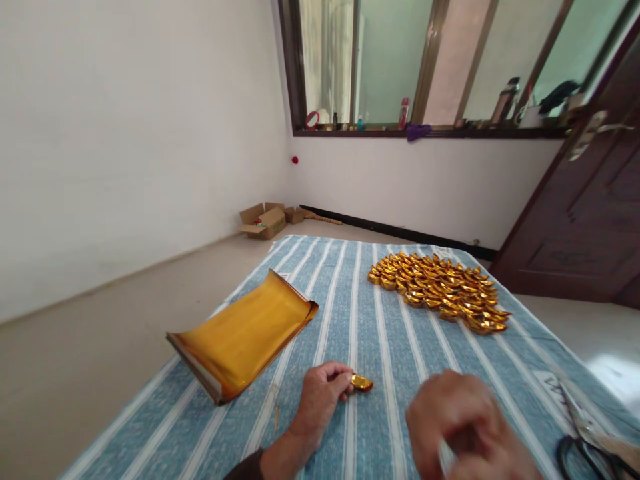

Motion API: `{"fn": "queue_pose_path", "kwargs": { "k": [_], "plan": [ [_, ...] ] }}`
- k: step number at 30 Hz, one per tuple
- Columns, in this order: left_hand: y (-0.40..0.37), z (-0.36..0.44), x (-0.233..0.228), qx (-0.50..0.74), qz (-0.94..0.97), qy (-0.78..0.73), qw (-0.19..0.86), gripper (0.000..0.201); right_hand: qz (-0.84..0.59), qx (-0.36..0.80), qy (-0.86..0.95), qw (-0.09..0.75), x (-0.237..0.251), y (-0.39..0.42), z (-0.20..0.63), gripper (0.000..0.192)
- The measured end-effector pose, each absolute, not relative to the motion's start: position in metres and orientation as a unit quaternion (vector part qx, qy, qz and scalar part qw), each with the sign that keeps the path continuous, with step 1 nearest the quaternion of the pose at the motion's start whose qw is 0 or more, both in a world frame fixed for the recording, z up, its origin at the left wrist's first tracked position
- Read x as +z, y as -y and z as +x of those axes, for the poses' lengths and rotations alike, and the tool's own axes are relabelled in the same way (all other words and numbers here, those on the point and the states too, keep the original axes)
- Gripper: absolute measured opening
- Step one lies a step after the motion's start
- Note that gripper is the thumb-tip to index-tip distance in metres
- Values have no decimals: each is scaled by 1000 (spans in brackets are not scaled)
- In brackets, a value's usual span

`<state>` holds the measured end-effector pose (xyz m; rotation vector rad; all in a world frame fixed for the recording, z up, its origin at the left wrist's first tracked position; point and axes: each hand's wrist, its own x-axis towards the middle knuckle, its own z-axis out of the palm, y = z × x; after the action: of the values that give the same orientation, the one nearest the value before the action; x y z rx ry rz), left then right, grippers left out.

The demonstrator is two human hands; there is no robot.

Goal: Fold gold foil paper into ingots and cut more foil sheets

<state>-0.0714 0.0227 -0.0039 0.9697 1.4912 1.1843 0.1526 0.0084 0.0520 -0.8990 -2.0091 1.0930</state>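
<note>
Between the thumb and fingers of my left hand [325, 393] is a small folded gold-foil paper ingot [362, 383], held just above the striped cloth. My right hand [465, 427] is to the right of it, near the bottom edge, blurred by motion. Its fingers are curled in, and what they hold, if anything, cannot be made out. A stack of gold foil paper sheets [250, 327] lies to the left, its edges curling up. Many finished-looking gold paper ingots [440, 290] sit in a pile at the far right.
Blue and white striped cloth [340, 333] covers the table. Black-handled scissors [580, 427] lie at the right edge, beside a pale bundle of strands [617, 447]. Beyond the table, an open cardboard box [265, 223] stands on the floor by the wall. A dark red door [575, 220] is at right.
</note>
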Motion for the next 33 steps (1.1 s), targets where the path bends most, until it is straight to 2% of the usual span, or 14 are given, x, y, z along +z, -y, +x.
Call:
{"fn": "queue_pose_path", "kwargs": {
  "k": [4, 10, 20, 26, 33],
  "plan": [
    [-28, -72, 3, 478, 403, -615, 480, 20, -391, 576, 627, 349, 37, -57, 131, 34],
    [-55, -69, 15, 470, 443, -621, 444, 17, -461, 551, 512, 471, -12, -76, 134, 34],
    [-110, -25, 2, 474, 468, -594, 451, 16, -491, 546, 456, 503, -39, -87, 143, 45],
    [-123, 1, -8, 467, 482, -574, 468, 16, -520, 453, 460, 559, -46, -89, 141, 52],
    [-127, 8, -19, 466, 482, -558, 490, 17, -554, 326, 587, 492, -54, -92, 149, 36]
  ]
}}
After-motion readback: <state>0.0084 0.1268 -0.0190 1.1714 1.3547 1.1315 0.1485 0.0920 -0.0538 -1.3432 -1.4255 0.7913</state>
